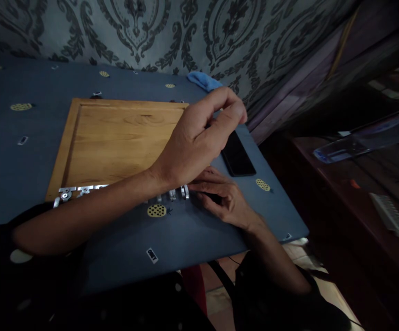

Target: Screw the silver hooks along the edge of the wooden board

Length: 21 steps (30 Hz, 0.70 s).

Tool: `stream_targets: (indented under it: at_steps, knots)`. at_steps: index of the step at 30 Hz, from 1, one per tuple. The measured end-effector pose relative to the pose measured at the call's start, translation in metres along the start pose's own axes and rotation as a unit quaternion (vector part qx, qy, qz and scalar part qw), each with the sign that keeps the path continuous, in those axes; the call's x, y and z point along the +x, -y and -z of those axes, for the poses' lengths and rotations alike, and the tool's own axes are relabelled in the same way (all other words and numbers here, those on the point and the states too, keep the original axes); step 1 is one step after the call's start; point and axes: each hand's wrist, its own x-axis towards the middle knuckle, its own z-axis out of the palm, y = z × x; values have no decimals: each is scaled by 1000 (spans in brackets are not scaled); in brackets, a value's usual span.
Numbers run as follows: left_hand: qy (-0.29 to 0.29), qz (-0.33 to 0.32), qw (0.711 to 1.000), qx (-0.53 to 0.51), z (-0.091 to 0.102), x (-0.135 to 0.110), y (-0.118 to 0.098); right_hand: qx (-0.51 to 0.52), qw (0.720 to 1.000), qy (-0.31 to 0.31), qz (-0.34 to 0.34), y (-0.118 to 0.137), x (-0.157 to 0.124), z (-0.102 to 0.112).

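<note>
A shallow wooden board with a raised frame (123, 138) lies on the table. Along its near edge runs a row of silver metal fittings (65, 195) with screws, partly covered by my left forearm. My left hand (201, 135) is raised over the board's right side, fingers curled in and closed; whether anything is between them is hidden. Below it, my right hand (225, 195) is at the near right corner, fingertips bent together beside the last metal loops (185, 192). What those fingers grip does not show clearly.
A black phone (239, 156) lies right of the board. Behind the hands is a blue cloth (204, 81) by the patterned curtain (137, 27). The table (123, 248) has a blue pineapple-print cover and ends at the right. Beyond stands a dark reddish surface (337, 184) with clutter.
</note>
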Motion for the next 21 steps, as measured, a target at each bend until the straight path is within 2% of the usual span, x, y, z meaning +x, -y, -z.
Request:
stream_targets:
  at_steps: [5,11,13,15,19,21]
  knots:
    - [34,11,999,-1,-1,2,-1,-9,1000,-2,0,0,-1,0]
    - [156,28,987,-1,0,6,-2,-25,1000,-4,-8,2,-1,0]
    - [165,23,986,1,1,7,-1,-22,1000,-7,-10,2,-1,0]
    - [136,19,990,16,1,7,1,-18,1000,-2,-13,1,-1,0]
    - [-1,3,998,56,0,6,4,-8,1000,0,-1,0,-1,0]
    - [-41,-21,997,62,0,4,4,-5,1000,-3,10,-1,0,0]
